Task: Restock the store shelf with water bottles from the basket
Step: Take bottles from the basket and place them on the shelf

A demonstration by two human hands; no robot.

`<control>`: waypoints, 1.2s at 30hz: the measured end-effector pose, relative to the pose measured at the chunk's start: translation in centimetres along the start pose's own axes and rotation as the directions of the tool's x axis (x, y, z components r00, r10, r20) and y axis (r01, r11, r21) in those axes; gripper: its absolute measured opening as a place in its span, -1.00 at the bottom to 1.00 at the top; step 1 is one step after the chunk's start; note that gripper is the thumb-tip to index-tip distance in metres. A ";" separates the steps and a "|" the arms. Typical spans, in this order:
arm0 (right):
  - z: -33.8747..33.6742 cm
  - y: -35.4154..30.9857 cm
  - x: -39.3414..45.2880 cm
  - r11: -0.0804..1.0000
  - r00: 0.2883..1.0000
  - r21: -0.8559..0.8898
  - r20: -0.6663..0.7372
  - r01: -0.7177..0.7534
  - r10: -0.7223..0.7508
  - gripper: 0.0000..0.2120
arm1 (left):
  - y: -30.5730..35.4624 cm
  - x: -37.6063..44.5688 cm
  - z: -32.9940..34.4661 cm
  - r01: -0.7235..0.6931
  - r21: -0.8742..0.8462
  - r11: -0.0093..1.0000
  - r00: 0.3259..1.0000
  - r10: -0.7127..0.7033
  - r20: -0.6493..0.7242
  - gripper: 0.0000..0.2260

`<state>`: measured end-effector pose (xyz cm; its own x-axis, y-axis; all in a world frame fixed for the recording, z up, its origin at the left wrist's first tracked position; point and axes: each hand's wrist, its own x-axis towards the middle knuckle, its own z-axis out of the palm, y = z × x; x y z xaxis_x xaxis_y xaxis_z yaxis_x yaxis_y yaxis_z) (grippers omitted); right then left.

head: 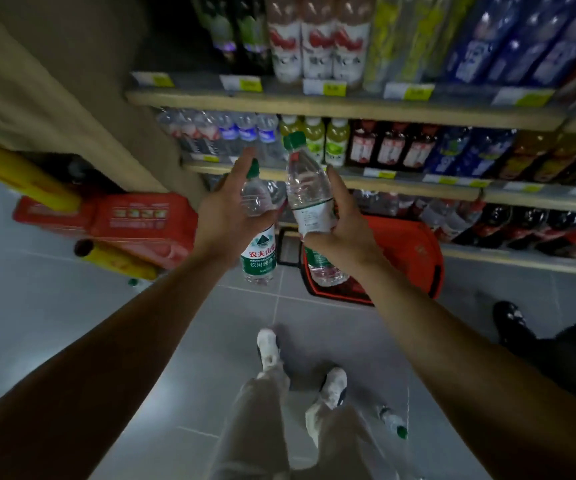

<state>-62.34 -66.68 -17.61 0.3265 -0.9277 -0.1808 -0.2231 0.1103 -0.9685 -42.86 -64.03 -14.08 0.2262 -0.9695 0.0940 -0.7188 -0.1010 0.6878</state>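
Note:
My left hand [226, 211] grips a clear water bottle [258, 252] with a green cap and a green and white label. My right hand [343, 225] grips a second green-capped water bottle [305, 188], tilted a little left. Both bottles are raised in front of the middle shelf [418, 190], close side by side. Behind my right wrist the red basket [408, 247] stands on the floor below the shelf. Small clear water bottles [231, 133] line the left end of the middle shelf.
Shelves of juice, dark soda and blue-labelled drinks fill the right side. Red cartons [134, 220] and yellow rolls lie on the floor at left. A loose bottle [394, 422] lies by my feet. Another person's dark shoe [508, 320] is at right.

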 end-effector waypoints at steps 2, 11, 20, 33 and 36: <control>1.4 -3.1 -0.4 0.999 0.998 -0.016 0.042 0.036 -0.036 0.05 | 0.7 -0.5 -3.9 -0.021 0.003 1.000 0.998 0.021 -0.065 -0.13; 8.5 -16.6 0.1 0.913 0.923 -0.137 0.088 0.384 -0.375 0.04 | 0.6 -0.4 -19.6 -0.097 0.000 0.995 0.961 0.093 -0.261 -0.13; 15.6 -30.0 3.6 0.756 0.770 -0.177 0.019 0.631 -0.638 0.02 | 0.4 3.9 -34.5 -0.226 -0.079 0.971 0.904 0.179 -0.387 -0.09; 17.6 -47.9 11.1 0.521 0.513 -0.292 -0.108 0.802 -0.851 0.02 | 4.6 12.7 -49.4 -0.441 -0.127 0.889 0.802 0.326 -0.501 -0.08; 17.1 -51.3 13.5 0.473 0.465 -0.323 -0.106 0.820 -0.879 0.02 | 6.1 15.3 -51.5 -0.454 -0.044 0.890 0.756 0.359 -0.547 -0.09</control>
<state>-30.79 -78.78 26.70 0.2502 -0.5661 0.7855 -0.1340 -0.8237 -0.5509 -9.97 -67.95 28.59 0.2730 -0.6470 0.7119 -0.7137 0.3600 0.6009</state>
